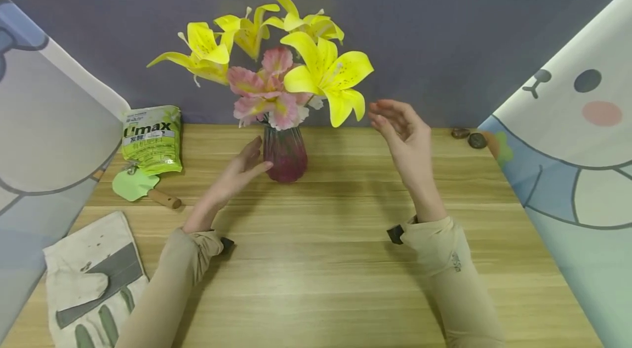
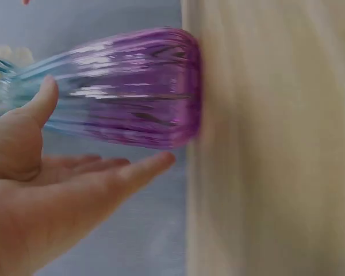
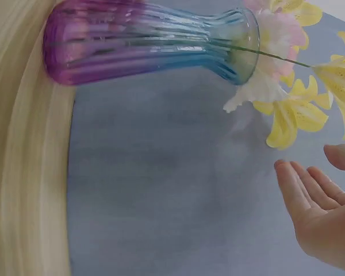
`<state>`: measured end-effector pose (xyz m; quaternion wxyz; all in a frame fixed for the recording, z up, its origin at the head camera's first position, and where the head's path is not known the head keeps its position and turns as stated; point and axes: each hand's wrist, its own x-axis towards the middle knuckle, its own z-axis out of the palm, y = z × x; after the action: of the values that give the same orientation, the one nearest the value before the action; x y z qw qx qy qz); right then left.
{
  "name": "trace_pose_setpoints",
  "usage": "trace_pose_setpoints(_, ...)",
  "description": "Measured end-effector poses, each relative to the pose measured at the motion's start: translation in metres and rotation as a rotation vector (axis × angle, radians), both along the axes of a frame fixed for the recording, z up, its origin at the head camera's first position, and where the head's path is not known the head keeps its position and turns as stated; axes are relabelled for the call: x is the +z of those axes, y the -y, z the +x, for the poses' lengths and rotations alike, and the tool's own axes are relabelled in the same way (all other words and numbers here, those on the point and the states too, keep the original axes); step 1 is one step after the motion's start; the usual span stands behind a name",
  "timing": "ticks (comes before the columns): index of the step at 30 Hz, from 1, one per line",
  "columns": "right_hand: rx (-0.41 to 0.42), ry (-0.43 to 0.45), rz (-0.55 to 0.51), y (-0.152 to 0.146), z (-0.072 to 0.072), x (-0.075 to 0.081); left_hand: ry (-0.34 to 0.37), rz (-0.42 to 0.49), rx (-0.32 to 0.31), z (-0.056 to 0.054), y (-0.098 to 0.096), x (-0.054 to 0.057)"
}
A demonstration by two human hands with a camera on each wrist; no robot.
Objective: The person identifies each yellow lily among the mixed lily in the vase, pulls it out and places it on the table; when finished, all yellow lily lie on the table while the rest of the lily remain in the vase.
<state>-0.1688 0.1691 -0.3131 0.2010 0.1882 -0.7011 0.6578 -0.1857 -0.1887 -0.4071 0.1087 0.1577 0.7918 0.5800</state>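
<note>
A ribbed glass vase [image 1: 286,156], blue at the neck and purple toward the base, stands upright on the table. Pink and white flowers [image 1: 270,90] and several yellow lilies [image 1: 338,78] rise from it. My left hand [image 1: 238,172] is at the vase's left side, thumb and fingers extended on either side without gripping; whether it touches the glass, I cannot tell. Green stems [image 3: 276,56] show through the glass in the right wrist view. To the right of the nearest lily, my right hand [image 1: 407,142] is raised with loosely bent fingers, holding nothing.
At the left stand a green fertilizer bag [image 1: 153,139] and a small green trowel [image 1: 135,184] with a wooden handle. A white and grey work glove [image 1: 91,276] lies nearer. Two dark stones [image 1: 477,140] sit at the back right, before a grey backdrop [image 1: 444,35].
</note>
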Motion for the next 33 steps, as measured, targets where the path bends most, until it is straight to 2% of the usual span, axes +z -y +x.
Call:
trace_pose_setpoints(5, 0.022, 0.02, -0.113, 0.011, -0.002, -0.002, -0.035, 0.051, -0.071, -0.007, 0.002, -0.016)
trace_pose_setpoints(9, 0.041, 0.016, -0.165, 0.021, -0.003, -0.002, -0.062, 0.081, -0.079, -0.012, 0.002, -0.024)
trace_pose_setpoints(13, 0.037, 0.008, -0.164, 0.033, -0.004, 0.0, -0.075, 0.094, -0.071, -0.015, 0.0, -0.031)
trace_pose_setpoints(17, 0.014, -0.015, -0.13, 0.045, -0.006, 0.002, -0.094, 0.081, -0.067, -0.017, -0.001, -0.033)
trace_pose_setpoints(22, 0.001, -0.069, -0.148, 0.061, -0.011, 0.0, -0.085, 0.067, -0.048, -0.016, 0.0, -0.034)
trace_pose_setpoints(27, 0.062, -0.126, -0.194, 0.076, -0.017, -0.006, -0.053, 0.063, -0.012, -0.016, 0.0, -0.035)
trace_pose_setpoints(33, 0.106, -0.149, -0.279, 0.091, -0.02, -0.008, -0.082, 0.05, -0.021, -0.016, -0.001, -0.034)
